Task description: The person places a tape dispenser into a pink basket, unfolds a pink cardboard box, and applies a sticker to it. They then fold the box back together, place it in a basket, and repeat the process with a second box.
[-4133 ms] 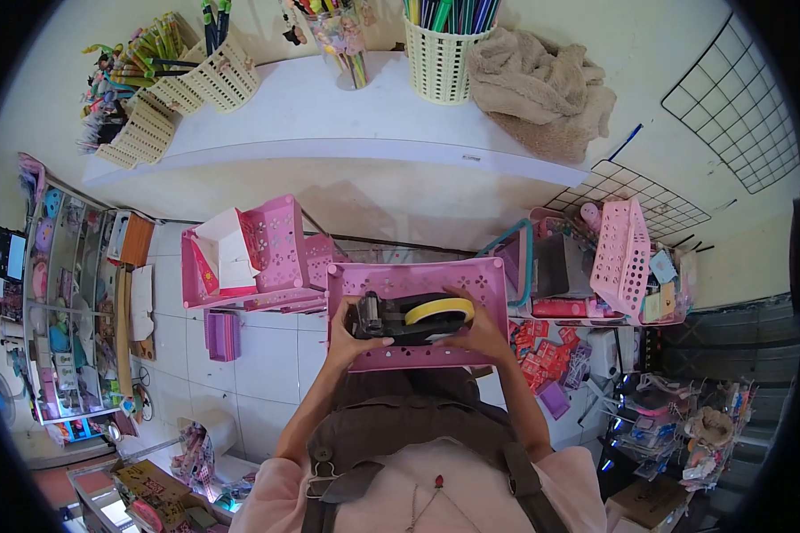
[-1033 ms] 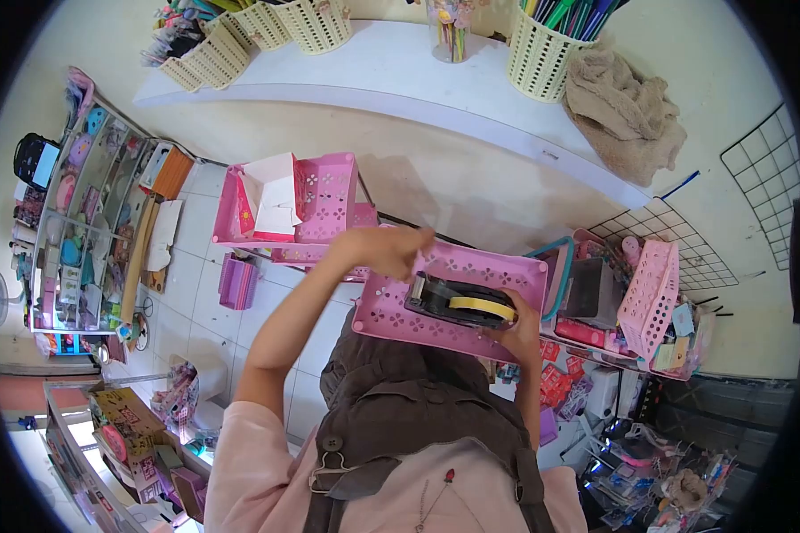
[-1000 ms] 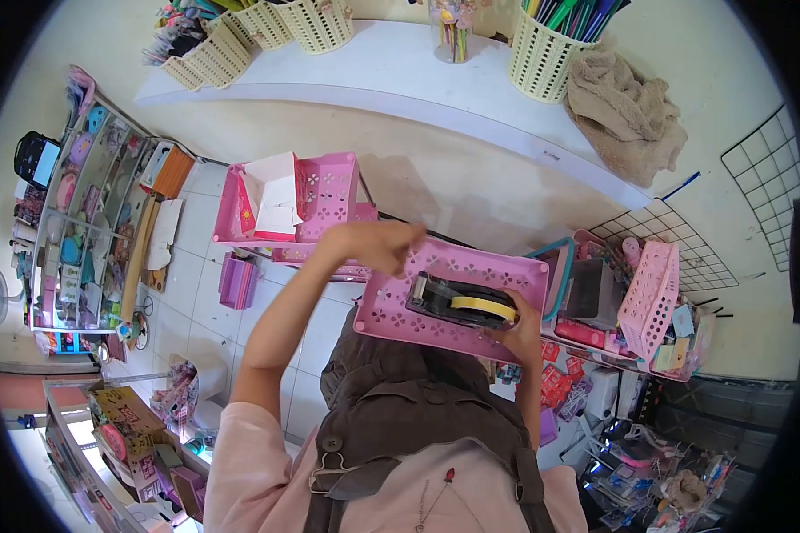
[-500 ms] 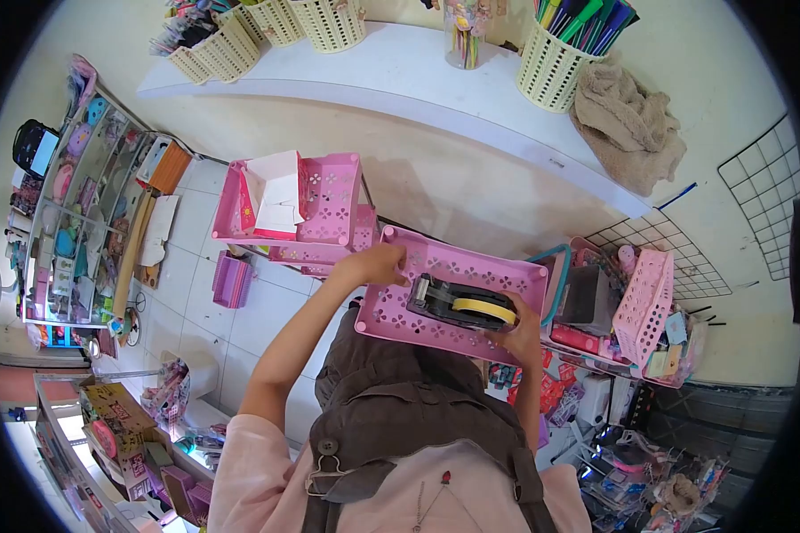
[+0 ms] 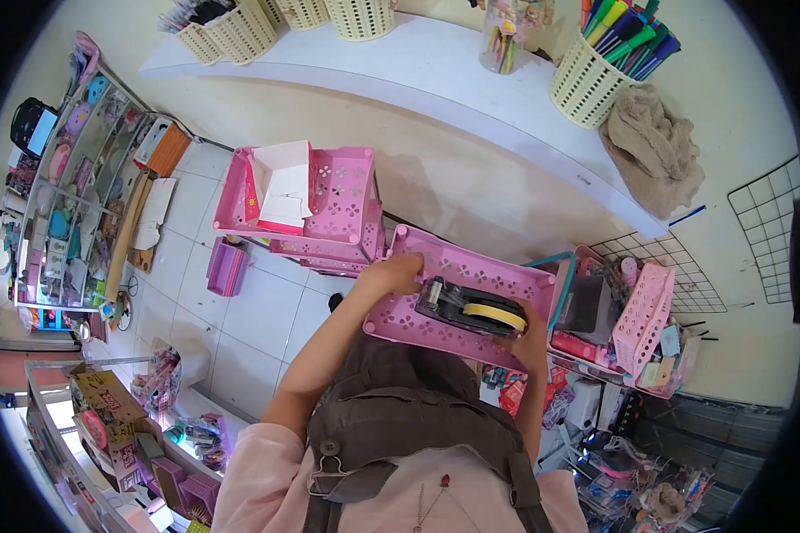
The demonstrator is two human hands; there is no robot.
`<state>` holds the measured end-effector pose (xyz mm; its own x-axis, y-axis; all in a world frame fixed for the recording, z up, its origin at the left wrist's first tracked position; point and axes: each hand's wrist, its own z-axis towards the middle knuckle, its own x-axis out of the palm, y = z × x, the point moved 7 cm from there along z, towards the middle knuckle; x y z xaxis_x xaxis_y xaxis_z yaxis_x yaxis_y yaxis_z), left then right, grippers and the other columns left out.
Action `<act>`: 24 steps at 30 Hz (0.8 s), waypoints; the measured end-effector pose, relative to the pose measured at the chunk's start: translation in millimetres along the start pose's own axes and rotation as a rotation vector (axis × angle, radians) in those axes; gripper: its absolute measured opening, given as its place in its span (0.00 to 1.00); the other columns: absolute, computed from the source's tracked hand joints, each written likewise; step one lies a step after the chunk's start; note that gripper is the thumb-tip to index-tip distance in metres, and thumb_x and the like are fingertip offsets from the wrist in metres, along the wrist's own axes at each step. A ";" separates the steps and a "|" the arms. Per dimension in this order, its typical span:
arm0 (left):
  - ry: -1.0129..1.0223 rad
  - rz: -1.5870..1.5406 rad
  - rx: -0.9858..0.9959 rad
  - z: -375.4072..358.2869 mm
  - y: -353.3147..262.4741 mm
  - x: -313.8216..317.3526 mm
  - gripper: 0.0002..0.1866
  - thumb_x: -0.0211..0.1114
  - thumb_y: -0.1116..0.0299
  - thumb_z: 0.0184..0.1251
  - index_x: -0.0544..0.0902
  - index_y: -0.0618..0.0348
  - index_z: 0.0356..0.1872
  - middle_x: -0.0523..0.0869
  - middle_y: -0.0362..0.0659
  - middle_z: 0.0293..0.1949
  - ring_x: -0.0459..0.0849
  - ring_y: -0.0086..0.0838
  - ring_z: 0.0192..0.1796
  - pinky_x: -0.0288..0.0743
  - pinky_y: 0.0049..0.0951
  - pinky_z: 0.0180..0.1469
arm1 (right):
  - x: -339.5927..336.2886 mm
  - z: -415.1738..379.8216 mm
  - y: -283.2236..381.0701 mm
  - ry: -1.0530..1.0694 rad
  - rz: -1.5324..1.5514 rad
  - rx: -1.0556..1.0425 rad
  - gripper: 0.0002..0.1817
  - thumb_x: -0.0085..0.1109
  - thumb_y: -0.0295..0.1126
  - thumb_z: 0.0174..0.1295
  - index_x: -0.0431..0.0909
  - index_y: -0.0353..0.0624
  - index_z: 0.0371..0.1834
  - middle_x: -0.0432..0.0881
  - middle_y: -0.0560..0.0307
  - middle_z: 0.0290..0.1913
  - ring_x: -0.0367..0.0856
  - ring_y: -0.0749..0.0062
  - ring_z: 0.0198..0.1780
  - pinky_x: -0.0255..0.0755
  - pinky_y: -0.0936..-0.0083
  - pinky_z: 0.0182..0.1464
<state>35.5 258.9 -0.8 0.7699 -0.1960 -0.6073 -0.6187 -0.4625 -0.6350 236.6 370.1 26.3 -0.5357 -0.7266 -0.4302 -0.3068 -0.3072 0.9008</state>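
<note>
A black tape dispenser [image 5: 444,302] with a roll of yellow tape [image 5: 493,314] is over the pink plastic tray [image 5: 400,327], which has flower-shaped holes. My right hand [image 5: 528,336] is closed around the dispenser's right end, with some fingers hidden behind it. At the tray's left side, my left hand [image 5: 398,274] curls over the rim, its fingertips inside the tray. The dispenser's left end lies close to those fingertips but apart from them.
Left of me stands another pink rack [image 5: 340,200] with an open white-and-red box [image 5: 284,186]. A white shelf [image 5: 418,67] juts from the wall ahead, bearing pen baskets and a brown towel [image 5: 653,147]. A pink basket [image 5: 642,311] and a wire grid [image 5: 684,266] are at right.
The view has turned slightly, so the racks and shelf sit a little differently in it. Both hands keep nearly the same places at the tray and dispenser.
</note>
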 end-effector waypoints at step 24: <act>-0.984 0.139 -0.010 -176.8 149.1 -189.3 0.16 0.61 0.77 0.42 0.74 0.54 0.37 0.70 0.48 0.42 0.71 0.40 0.40 0.68 0.34 0.40 | 116.2 54.0 169.1 -0.373 -0.070 -0.092 0.18 0.55 0.21 0.46 0.71 0.38 0.44 0.75 0.55 0.39 0.75 0.76 0.36 0.69 0.81 0.39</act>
<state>-174.8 74.2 104.0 0.2151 0.5535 -0.8046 -0.6889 -0.4980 -0.5267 79.9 266.8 125.5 -0.7703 -0.4342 -0.4669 -0.2895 -0.4143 0.8629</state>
